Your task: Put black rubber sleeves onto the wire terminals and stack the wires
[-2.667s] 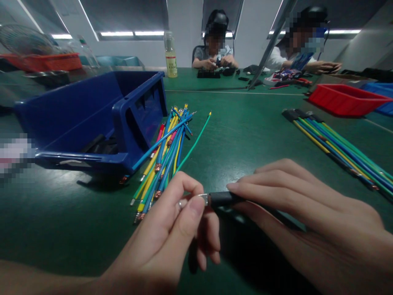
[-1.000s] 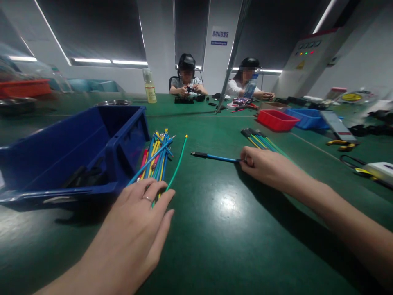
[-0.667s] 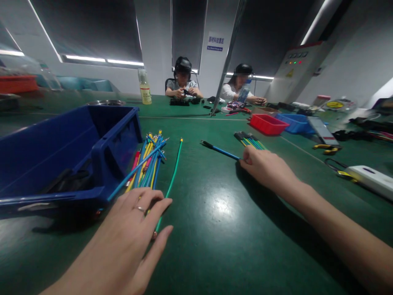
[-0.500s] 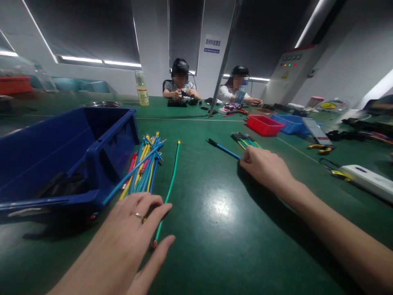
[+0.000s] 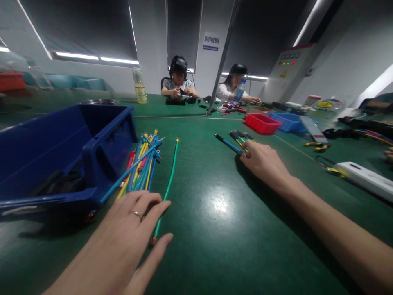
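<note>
Blue wire with a black sleeve at its far end, pinched at the near end in the fingers of the right hand, lying on the green table with its tip now just beside the sleeved bundle of wires further right, having swung over from mid-table within the last second. Left hand spread flat and released, fingertips resting on the near ends of the loose wire pile and the single green wire, barely shifted in that time. Blue bin standing just left of the pile. Red tray and a second blue tray sitting further back on the right. Two co-workers busy at the far side, near a pale bottle. Blue wall sign carrying white characters, too small to read.
</note>
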The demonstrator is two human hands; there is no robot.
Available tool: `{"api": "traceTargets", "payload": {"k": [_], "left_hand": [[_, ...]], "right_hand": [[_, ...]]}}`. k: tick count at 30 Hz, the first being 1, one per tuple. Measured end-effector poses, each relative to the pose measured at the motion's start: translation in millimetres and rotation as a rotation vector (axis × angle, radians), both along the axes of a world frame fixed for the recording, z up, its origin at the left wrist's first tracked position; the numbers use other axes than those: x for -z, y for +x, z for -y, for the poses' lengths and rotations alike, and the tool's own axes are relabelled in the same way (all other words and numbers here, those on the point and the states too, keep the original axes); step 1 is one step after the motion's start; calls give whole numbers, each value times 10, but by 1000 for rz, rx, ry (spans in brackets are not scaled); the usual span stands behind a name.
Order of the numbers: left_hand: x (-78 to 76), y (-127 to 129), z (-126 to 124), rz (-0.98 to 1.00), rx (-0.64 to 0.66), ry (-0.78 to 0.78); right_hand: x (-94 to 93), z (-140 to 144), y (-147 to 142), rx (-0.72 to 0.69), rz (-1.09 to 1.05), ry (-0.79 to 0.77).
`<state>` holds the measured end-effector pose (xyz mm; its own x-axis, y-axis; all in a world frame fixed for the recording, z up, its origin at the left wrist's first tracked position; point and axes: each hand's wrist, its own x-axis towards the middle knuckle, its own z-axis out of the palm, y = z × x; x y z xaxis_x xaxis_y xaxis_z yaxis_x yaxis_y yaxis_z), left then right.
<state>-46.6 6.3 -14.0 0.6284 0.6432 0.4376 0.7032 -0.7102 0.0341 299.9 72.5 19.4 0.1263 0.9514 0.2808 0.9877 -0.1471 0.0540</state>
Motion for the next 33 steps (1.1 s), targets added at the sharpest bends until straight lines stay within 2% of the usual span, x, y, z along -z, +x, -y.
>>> {"api": "traceTargets", "payload": {"k": [14,20,27,33], "left_hand": [[-6,3,-15,28,16,42],[-73,23,17,36,159,55],[-78,148,123,138,88,21],[-97,151,141,145,72,-41]], "right_hand": [[-59,35,-26,143,45,9],[-14,12,-22,78,-7,27],[8,-7,13,89,33,3],[31,-12,59,179,129,-72]]}}
